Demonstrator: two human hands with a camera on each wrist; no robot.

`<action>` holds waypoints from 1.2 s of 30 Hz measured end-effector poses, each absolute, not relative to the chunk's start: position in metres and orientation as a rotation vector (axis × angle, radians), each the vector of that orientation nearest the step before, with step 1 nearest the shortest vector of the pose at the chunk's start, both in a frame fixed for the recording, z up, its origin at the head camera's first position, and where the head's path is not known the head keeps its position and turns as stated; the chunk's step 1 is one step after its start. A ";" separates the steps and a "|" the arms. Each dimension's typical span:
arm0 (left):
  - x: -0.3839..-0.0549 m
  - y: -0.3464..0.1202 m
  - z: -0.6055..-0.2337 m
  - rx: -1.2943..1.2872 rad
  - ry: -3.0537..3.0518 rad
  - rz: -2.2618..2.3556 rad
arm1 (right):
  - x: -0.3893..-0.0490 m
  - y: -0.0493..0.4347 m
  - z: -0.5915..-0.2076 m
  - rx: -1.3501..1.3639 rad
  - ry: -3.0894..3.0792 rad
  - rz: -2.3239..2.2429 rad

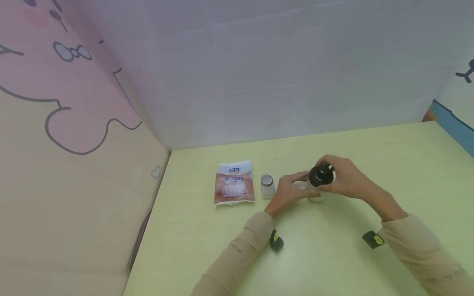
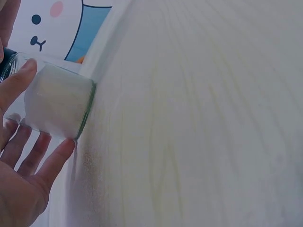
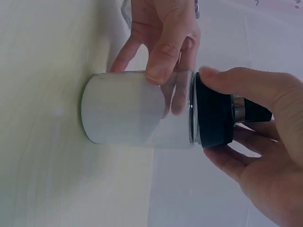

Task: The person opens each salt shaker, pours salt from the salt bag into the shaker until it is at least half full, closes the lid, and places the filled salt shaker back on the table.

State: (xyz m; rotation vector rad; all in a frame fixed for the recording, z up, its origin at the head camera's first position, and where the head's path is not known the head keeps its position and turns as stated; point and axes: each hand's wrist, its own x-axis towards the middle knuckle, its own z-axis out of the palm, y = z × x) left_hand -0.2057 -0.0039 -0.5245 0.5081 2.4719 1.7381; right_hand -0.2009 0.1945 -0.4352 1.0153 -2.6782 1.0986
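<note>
A clear glass jar [image 3: 118, 109] with white contents filling much of it stands upright on the table. My left hand [image 1: 290, 191] holds it from the left, thumb on one side and fingers spread round the other, as the left wrist view shows. The jar's black lid [image 1: 320, 176] has a raised knob on top and sits at the jar's mouth. My right hand [image 1: 344, 176] grips this lid by its rim, with the thumb [image 3: 227, 79] on one side and fingers opposite.
Left of the jar stands a small shaker [image 1: 267, 186] with a metal cap. Farther left, a brown-and-white printed packet [image 1: 234, 183] lies flat on the pale yellow table [image 1: 192, 246]. A grey-white wall [image 1: 281, 82] closes off the back, and a cartoon-printed panel [image 1: 74, 197] borders the left side.
</note>
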 end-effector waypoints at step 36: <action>-0.204 -0.005 -0.522 0.498 2.468 1.732 | -0.210 0.197 -0.434 1.057 -2.698 1.211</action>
